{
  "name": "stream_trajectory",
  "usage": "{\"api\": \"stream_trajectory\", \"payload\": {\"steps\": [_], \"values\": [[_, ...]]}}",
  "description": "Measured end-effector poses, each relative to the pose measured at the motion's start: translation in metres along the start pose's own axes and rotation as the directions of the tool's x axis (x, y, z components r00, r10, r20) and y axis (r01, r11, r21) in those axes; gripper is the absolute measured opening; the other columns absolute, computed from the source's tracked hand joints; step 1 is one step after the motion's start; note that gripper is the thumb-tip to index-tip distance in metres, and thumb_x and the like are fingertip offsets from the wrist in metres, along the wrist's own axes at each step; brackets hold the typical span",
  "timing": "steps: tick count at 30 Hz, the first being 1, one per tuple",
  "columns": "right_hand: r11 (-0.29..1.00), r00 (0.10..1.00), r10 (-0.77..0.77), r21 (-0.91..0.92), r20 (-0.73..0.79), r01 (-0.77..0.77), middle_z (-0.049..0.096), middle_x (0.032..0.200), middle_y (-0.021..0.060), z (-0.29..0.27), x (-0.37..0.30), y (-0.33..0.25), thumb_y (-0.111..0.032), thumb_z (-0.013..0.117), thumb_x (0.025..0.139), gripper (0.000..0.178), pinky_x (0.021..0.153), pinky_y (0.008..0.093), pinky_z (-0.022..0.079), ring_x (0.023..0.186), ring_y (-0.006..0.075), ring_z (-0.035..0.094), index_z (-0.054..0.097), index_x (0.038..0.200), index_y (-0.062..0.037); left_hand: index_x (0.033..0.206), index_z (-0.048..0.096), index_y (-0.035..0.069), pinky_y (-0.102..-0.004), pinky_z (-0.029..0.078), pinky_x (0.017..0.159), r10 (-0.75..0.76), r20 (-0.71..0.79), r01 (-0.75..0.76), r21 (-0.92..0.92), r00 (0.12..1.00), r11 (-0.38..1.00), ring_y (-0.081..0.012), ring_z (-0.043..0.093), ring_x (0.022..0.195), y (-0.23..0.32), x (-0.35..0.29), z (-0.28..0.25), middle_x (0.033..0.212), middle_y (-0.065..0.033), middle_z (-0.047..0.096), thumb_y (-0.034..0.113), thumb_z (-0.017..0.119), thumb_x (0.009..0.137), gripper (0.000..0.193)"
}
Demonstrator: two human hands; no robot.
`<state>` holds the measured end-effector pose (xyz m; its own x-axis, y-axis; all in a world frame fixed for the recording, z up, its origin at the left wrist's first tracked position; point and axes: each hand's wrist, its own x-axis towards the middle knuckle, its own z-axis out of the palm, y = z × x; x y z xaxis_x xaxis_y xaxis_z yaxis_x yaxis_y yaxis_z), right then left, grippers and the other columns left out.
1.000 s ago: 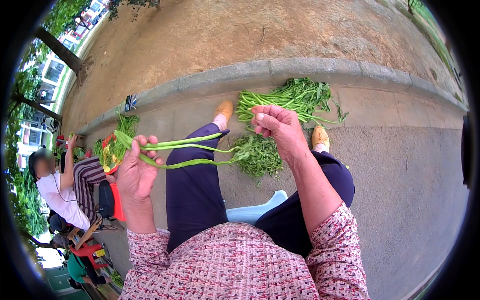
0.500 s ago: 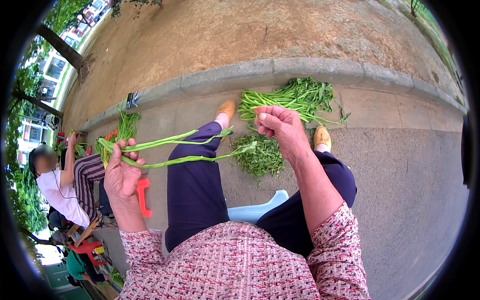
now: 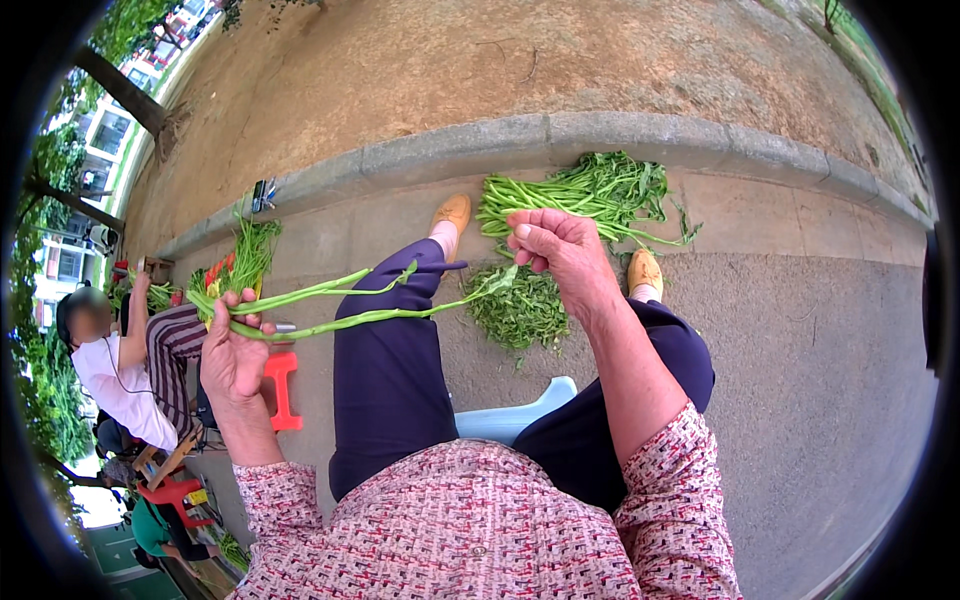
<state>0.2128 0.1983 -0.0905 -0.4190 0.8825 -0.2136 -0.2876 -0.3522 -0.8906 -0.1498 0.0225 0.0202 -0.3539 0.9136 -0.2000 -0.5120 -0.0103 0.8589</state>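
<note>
My left hand point(image 3: 237, 345) is closed around a few long green vegetable stems point(image 3: 390, 318), which look like water spinach. They stretch to the right over my left thigh, and one ends in a small leaf point(image 3: 497, 282). My right hand point(image 3: 560, 253) is raised apart from them, thumb and fingers pinched together; whether something small is between them cannot be made out. Behind that hand, a bundle of green stems with leafy ends point(image 3: 570, 200) lies on the pavement by the kerb. Nearer to me is a heap of loose green leaves point(image 3: 518, 308), between my feet.
A light blue plastic stool point(image 3: 515, 412) shows between my legs. Left of my knee stands a red stool point(image 3: 283, 392). Farther left, a person in a white top point(image 3: 125, 390) sits near more greens point(image 3: 252, 255). A stone kerb point(image 3: 450, 150) borders bare soil.
My left hand has moved a little left, drawing the stems along with it, away from my right hand. My right hand stays nearly in place, still pinched.
</note>
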Motion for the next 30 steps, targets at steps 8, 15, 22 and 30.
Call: {"api": "stream_trajectory", "payload": {"steps": [8, 15, 22, 30], "values": [[1.000, 1.000, 0.007, -0.004, 0.002, -0.007, 0.064, 0.080, 0.0019, 0.003, 0.001, -0.001, -0.014, 0.061, 0.086, 0.025, 0.056, 0.0183, 0.040, 0.063, 0.0051, 0.054, 0.063, 0.105, 0.0016, 0.100, 0.055, 0.010, -0.0356, 0.045, 0.073, 0.030, -0.064, -0.028, 0.030, 0.997, 0.999, -0.0141, 0.055, 0.080, -0.001, 0.000, 0.000, 0.106, -0.0083, 0.060, 0.026, 0.051, 0.095, 0.017], [1.000, 1.000, 0.013, 0.003, 0.002, -0.013, 0.064, 0.080, 0.0029, 0.001, 0.001, -0.001, -0.014, 0.062, 0.083, 0.026, 0.057, 0.0202, 0.040, 0.064, 0.0064, 0.054, 0.064, 0.103, 0.0012, 0.101, 0.055, 0.010, -0.0361, 0.048, 0.076, 0.034, 0.003, -0.034, 0.079, 0.999, 0.996, -0.0142, 0.057, 0.084, -0.002, 0.001, 0.001, 0.107, -0.0062, 0.061, 0.027, 0.048, 0.097, 0.019], [1.000, 1.000, 0.018, -0.025, -0.004, -0.018, 0.064, 0.079, 0.0025, 0.004, 0.001, 0.001, -0.015, 0.062, 0.081, 0.027, 0.056, 0.0205, 0.038, 0.064, 0.0071, 0.055, 0.065, 0.103, 0.0006, 0.104, 0.052, 0.009, -0.0357, 0.048, 0.077, 0.095, 0.064, -0.104, 0.171, 0.993, 0.980, -0.0133, 0.055, 0.093, -0.003, -0.004, 0.010, 0.118, -0.0085, 0.055, 0.026, 0.047, 0.097, 0.018], [0.999, 0.999, 0.043, -0.021, -0.007, -0.044, 0.065, 0.080, 0.0022, 0.006, 0.001, 0.002, -0.013, 0.063, 0.082, 0.023, 0.056, 0.0198, 0.039, 0.064, 0.0065, 0.055, 0.065, 0.101, -0.0001, 0.105, 0.053, 0.006, -0.0329, 0.049, 0.081, 0.192, 0.065, -0.203, 0.261, 0.979, 0.944, -0.0146, 0.049, 0.100, -0.008, -0.007, 0.037, 0.125, -0.0149, 0.049, 0.023, 0.047, 0.096, 0.020]]}}
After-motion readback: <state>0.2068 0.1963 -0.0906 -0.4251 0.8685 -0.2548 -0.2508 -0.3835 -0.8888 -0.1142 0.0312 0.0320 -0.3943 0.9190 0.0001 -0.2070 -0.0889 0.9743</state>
